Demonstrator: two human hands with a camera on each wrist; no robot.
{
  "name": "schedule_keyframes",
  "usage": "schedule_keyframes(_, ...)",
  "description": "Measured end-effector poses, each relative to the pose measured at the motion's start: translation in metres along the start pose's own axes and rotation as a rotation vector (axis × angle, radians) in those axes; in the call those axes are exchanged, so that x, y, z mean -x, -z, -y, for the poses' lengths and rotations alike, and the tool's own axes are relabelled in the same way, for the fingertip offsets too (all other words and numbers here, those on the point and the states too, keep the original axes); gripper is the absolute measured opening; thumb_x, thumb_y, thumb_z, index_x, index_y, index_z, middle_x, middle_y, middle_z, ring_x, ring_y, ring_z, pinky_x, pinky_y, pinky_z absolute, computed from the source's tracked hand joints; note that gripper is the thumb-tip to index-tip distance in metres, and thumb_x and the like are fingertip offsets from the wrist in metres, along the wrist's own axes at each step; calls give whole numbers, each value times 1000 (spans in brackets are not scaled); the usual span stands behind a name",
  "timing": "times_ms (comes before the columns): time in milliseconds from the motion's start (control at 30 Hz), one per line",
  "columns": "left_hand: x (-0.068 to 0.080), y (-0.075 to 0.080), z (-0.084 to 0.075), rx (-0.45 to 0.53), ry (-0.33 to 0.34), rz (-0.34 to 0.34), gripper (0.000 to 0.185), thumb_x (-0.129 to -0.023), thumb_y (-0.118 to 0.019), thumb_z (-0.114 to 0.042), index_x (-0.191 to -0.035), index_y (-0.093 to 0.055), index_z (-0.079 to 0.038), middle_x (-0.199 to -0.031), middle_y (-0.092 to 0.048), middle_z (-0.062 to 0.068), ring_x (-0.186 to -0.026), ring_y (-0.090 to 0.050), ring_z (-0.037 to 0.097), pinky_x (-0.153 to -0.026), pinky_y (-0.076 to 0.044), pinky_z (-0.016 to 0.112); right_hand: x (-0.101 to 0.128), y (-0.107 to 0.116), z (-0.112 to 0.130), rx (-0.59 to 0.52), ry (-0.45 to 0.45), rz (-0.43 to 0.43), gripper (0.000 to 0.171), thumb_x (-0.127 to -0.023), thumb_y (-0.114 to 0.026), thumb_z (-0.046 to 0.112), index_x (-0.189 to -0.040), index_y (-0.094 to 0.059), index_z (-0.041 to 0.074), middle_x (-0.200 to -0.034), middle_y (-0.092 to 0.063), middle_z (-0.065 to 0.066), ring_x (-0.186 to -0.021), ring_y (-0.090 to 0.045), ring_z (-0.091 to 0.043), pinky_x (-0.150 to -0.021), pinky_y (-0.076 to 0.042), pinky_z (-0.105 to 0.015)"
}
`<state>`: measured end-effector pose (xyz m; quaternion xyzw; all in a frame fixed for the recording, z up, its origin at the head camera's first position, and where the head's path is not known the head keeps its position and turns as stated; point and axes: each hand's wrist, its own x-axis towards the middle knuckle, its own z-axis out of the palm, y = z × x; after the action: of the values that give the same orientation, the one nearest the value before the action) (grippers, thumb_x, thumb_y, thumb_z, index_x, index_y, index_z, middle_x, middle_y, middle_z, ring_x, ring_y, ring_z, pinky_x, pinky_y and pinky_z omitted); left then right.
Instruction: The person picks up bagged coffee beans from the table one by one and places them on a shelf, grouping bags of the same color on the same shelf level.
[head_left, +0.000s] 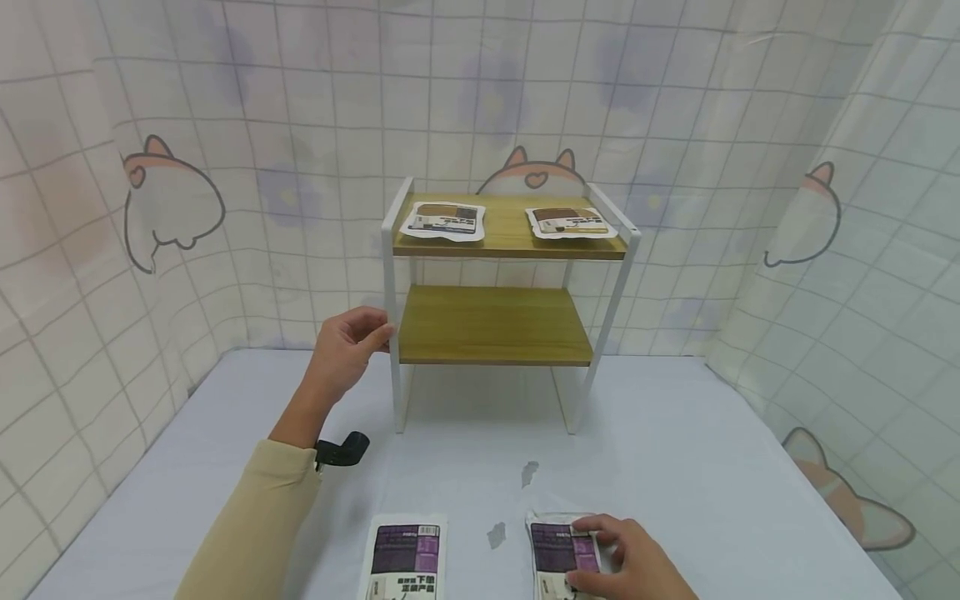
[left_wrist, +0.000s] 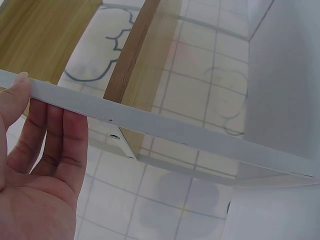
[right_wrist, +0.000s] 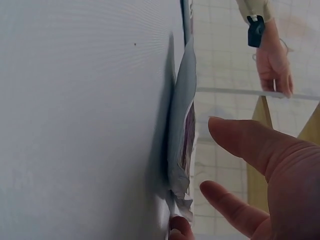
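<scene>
From the head view, the right hand [head_left: 626, 560] lies over the right-hand purple pouch [head_left: 558, 554] at the near edge of the bench [head_left: 712, 467], fingers bent over the pouch's right side and touching it. The pouch lies flat, its long axis running away from the person toward the rack [head_left: 510, 283], which stands well apart at the back of the bench. A second purple pouch [head_left: 405, 557] lies just to the left, untouched, nearer the left arm. The left hand [head_left: 347, 346] is up at the rack's white left post [head_left: 388, 317], fingers curled against it beside the lower shelf [head_left: 495, 323]. Two brown-labelled packets [head_left: 444, 219] lie on the top shelf — the lower one is bare.

The left wrist view shows the fingers [left_wrist: 55, 135] behind the white post [left_wrist: 165, 132] and the thumb tip on its near face, so the grip is closed around the post.

The right wrist view shows the pouch [right_wrist: 181, 135] edge-on against the bench [right_wrist: 80, 120], a fingertip at its crumpled near corner, the thumb [right_wrist: 245, 145] and another finger spread clear above it — a loose, partly open grip that touches the pouch and has not closed on it.
</scene>
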<state>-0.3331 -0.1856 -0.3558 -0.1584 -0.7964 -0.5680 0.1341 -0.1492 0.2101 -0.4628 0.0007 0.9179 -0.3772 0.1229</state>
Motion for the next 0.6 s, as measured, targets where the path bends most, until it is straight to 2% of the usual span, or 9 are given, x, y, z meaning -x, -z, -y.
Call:
schedule_keyframes(333,-1,0,0,3,-7,0,26,-100,-69,-27,-114,-71,-5,-110,-72,16,-89,-71,16,-83,-59,20,-3,-3,0,0,-12,39,66,-73,-92,41,-130,-66,23,-105,-57,-7,-91,-51,-20,-74,-45,-33)
schedule_keyframes(600,0,0,0,13,-11,9,29,-100,-69,-27,-116,-70,-3,-112,-72,18,-89,-71,15,-83,-59,20,-7,-3,-11,1,139,73,62,-74,-92,33,-128,-66,18,-101,-55,-9,-88,-47,-21,-68,-40,-23)
